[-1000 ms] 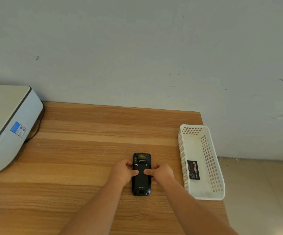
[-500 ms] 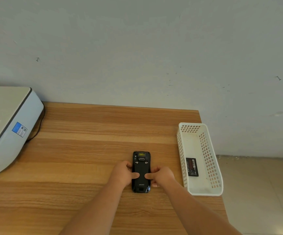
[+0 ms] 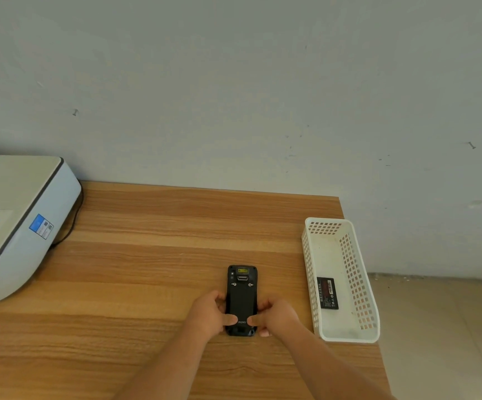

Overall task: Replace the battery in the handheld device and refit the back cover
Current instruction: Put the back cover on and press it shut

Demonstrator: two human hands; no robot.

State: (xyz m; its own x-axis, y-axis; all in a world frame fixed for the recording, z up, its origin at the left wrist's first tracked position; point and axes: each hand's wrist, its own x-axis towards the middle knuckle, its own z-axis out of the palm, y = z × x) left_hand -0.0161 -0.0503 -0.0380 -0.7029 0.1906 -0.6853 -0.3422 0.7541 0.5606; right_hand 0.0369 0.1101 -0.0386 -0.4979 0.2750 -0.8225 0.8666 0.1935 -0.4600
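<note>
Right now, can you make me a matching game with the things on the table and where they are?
Things:
1. handheld device
2. battery
3. printer
4. basket

Places:
A. inside the basket
B. left edge of the table
C. between the two hands
D. right edge of the table

Pairs: 1-C, 2-A, 3-B, 4-D

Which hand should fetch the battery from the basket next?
Right hand: it grips the device on the side nearest the white basket holding the battery. Left hand would cross over.
</note>
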